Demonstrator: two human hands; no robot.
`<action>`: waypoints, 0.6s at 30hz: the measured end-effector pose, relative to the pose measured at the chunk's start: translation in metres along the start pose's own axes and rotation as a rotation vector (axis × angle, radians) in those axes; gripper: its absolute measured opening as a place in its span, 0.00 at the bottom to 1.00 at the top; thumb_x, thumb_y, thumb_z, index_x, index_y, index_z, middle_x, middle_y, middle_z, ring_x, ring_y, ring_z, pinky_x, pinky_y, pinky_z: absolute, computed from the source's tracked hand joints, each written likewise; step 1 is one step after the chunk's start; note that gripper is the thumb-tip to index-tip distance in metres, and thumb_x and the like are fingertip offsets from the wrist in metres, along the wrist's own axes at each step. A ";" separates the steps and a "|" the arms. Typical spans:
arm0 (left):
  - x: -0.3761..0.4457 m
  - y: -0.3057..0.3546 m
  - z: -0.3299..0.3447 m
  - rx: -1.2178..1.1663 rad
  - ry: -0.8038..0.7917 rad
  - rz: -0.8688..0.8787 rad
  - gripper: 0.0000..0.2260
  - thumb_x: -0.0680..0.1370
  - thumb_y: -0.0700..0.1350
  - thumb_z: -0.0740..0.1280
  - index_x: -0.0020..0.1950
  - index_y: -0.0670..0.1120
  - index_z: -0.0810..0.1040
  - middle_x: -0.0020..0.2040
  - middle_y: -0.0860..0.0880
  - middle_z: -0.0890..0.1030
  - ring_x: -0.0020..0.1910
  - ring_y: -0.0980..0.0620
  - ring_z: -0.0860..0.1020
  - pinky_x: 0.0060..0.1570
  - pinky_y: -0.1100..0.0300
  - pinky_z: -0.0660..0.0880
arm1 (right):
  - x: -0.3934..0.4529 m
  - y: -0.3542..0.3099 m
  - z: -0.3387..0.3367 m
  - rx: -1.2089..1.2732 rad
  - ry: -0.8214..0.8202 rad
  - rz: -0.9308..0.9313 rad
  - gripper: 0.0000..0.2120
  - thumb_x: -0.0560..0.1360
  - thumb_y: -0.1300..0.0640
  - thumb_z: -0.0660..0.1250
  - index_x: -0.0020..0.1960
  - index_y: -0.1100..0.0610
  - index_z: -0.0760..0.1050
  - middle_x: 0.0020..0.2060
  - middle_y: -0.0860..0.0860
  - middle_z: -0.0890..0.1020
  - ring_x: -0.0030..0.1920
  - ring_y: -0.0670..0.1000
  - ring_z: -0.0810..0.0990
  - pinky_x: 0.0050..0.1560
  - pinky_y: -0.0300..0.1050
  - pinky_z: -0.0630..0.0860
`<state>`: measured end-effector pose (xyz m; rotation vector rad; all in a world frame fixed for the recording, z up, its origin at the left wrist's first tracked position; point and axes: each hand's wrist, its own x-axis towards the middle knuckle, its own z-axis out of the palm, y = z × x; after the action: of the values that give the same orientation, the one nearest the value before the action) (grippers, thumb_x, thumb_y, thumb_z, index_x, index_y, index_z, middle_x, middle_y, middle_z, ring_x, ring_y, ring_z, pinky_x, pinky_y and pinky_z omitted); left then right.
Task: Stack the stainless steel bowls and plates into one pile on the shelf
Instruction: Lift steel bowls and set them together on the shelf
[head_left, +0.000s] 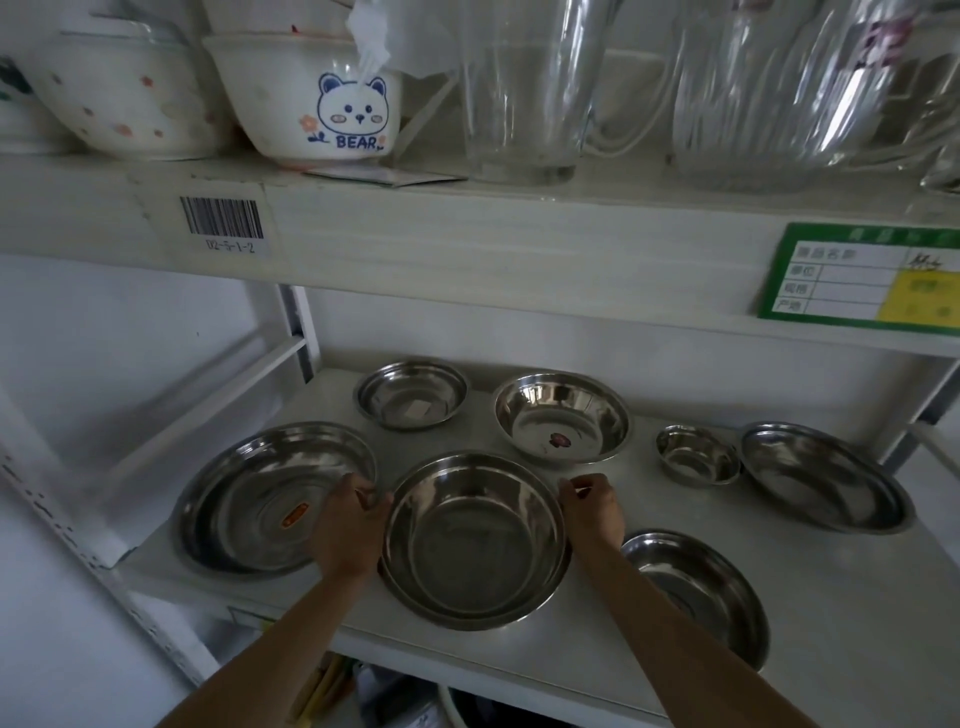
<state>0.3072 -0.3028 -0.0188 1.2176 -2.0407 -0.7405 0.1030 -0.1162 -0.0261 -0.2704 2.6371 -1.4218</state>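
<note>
Centrally, big bowl (474, 540): front middle of the shelf (597, 654), unstacked
Left hand (347, 525): fingers curled on the bowl's left rim; wrist over a wide plate (260, 499)
Right hand (595, 509): fingers pinched at its right rim; beside a front-right plate (711, 587)
Behind: two bowls (413, 395) (561, 415); a tiny bowl (696, 454); a far-right plate (826, 475); all apart

Readable markings on the shelving

A white bowl (311, 98) reads "BEAR" under a drawn bear face; the barcode sticker (222, 224) on the upper shelf edge reads "D2-5-1-2"; the green label (862, 280) is too blurred to read
</note>
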 end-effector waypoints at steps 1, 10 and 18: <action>0.004 0.005 0.004 -0.075 -0.002 -0.013 0.08 0.73 0.50 0.68 0.47 0.48 0.77 0.38 0.49 0.81 0.38 0.49 0.79 0.38 0.56 0.75 | 0.004 -0.002 -0.002 0.029 0.007 0.008 0.12 0.77 0.50 0.65 0.53 0.58 0.76 0.46 0.53 0.81 0.43 0.52 0.76 0.43 0.43 0.67; 0.047 0.099 0.061 -0.562 -0.411 -0.287 0.13 0.79 0.47 0.64 0.36 0.44 0.74 0.32 0.45 0.75 0.30 0.49 0.73 0.35 0.58 0.72 | 0.057 -0.005 -0.015 0.469 -0.029 0.347 0.18 0.78 0.48 0.63 0.36 0.59 0.72 0.28 0.53 0.71 0.27 0.51 0.68 0.29 0.42 0.64; 0.084 0.119 0.124 -0.149 -0.426 -0.174 0.24 0.81 0.56 0.54 0.60 0.39 0.78 0.60 0.37 0.79 0.61 0.40 0.76 0.61 0.55 0.69 | 0.088 0.003 -0.020 0.552 -0.083 0.466 0.19 0.78 0.45 0.62 0.38 0.60 0.70 0.31 0.56 0.72 0.30 0.52 0.71 0.31 0.44 0.68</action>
<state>0.1183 -0.3124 0.0095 1.2407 -2.1771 -1.3052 0.0125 -0.1177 -0.0209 0.3149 1.9488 -1.8109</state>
